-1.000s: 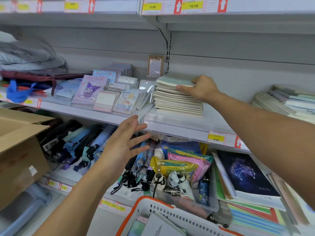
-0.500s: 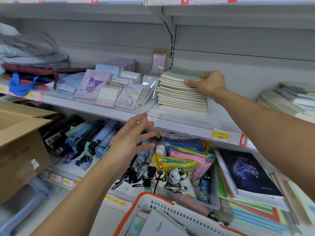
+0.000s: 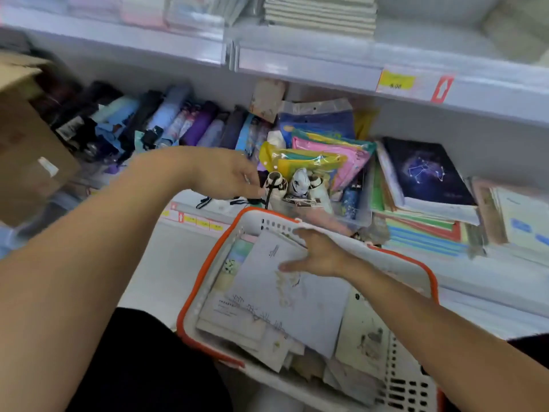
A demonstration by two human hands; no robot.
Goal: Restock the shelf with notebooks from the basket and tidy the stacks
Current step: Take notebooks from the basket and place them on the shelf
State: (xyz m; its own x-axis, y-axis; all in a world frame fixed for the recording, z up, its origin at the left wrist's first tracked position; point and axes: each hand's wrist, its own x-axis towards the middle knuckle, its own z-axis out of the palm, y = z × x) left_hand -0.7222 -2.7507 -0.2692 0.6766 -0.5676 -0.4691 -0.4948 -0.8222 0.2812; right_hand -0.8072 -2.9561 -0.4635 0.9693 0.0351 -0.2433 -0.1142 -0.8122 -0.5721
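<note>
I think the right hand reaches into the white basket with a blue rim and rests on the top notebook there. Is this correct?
Not quite: the rim is orange, not blue, as the head view shows. The right hand does reach into the white basket and rests on the top notebook there.

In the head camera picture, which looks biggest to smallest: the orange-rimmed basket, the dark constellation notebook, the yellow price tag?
1. Basket, though it sits nearest the camera.
2. Constellation notebook.
3. Yellow price tag, clearly smallest.
</note>
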